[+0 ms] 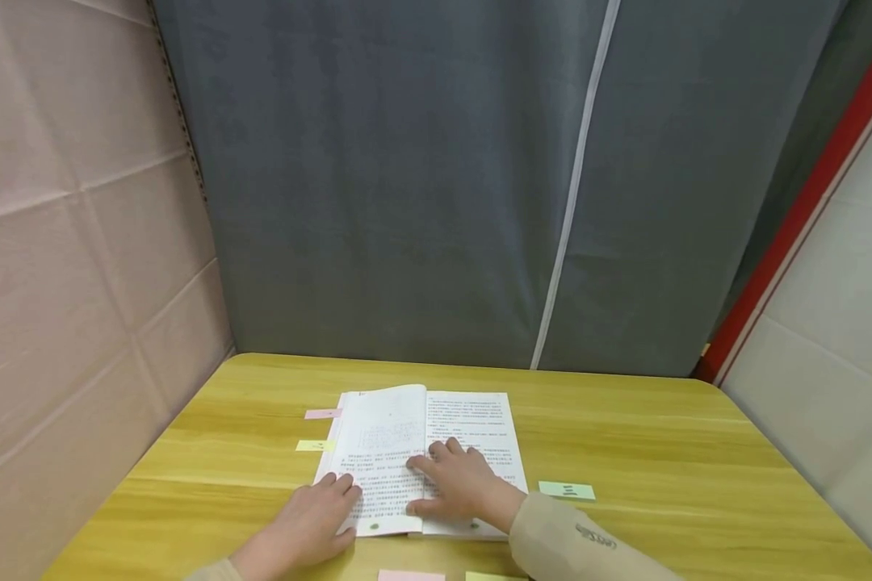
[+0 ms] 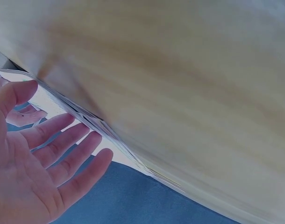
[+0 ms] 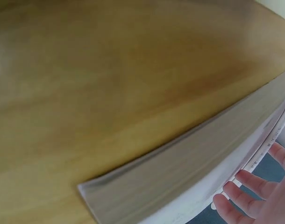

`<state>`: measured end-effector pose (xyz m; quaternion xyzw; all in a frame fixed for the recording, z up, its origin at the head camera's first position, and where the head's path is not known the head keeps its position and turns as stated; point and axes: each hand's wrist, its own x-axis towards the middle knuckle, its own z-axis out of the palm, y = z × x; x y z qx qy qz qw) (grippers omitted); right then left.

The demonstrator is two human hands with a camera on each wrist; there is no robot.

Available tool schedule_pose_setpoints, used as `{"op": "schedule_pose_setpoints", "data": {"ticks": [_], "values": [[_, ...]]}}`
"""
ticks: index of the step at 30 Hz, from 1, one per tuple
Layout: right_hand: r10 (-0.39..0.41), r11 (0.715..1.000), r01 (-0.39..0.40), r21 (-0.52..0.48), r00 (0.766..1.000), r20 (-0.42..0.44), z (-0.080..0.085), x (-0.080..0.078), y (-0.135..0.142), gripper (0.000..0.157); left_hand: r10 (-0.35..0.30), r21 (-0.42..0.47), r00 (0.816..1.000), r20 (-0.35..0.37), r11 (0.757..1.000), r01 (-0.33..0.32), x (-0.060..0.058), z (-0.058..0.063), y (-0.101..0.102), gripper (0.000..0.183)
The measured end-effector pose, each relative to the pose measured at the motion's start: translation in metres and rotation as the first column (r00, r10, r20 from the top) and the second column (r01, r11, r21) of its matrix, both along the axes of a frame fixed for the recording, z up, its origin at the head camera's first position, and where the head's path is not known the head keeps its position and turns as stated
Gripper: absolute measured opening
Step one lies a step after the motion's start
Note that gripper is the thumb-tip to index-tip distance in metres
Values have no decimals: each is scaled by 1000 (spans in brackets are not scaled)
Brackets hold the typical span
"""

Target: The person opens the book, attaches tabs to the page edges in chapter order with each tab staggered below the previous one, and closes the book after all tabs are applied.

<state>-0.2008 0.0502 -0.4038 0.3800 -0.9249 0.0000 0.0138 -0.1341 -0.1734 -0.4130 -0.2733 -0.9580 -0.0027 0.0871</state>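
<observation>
An open book (image 1: 388, 407) with printed pages lies on the table. My left hand (image 1: 308, 520) rests at the lower left edge of its left page. With fingers spread, my right hand (image 1: 459, 484) lies across the lower right page, its fingertips near the centre fold. In the left wrist view, the fingers of the left hand (image 2: 51, 163) reach along the book's edge (image 2: 115, 137). The right wrist view catches part of the right hand (image 3: 266, 198) beside the thick page block (image 3: 184, 163). Pink (image 1: 323, 414) and yellow (image 1: 316, 445) tabs stick out on the left.
A green paper slip (image 1: 567, 491) with dark strokes lies right of the book on the wooden table (image 1: 661, 452). Pink (image 1: 411, 576) and yellow (image 1: 494, 576) slips show at the bottom edge of the view. A grey curtain (image 1: 392, 202) hangs behind the table.
</observation>
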Motion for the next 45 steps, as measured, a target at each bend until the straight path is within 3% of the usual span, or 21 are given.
{"op": "schedule_pose_setpoints", "data": {"ticks": [9, 22, 45], "values": [[-3, 1000, 3, 18, 1000, -10, 1, 1, 0, 64, -10, 5, 1000, 0, 1000, 10, 0, 0, 0, 31], [38, 999, -38, -3, 999, -25, 0, 16, 5, 62, -8, 2, 1000, -8, 1000, 8, 1, -1, 0, 32], [105, 991, -111, -72, 991, -80, -5, 15, 13, 58, -17, -24, 1000, -2, 1000, 17, -1, 4, 1, 33]]}}
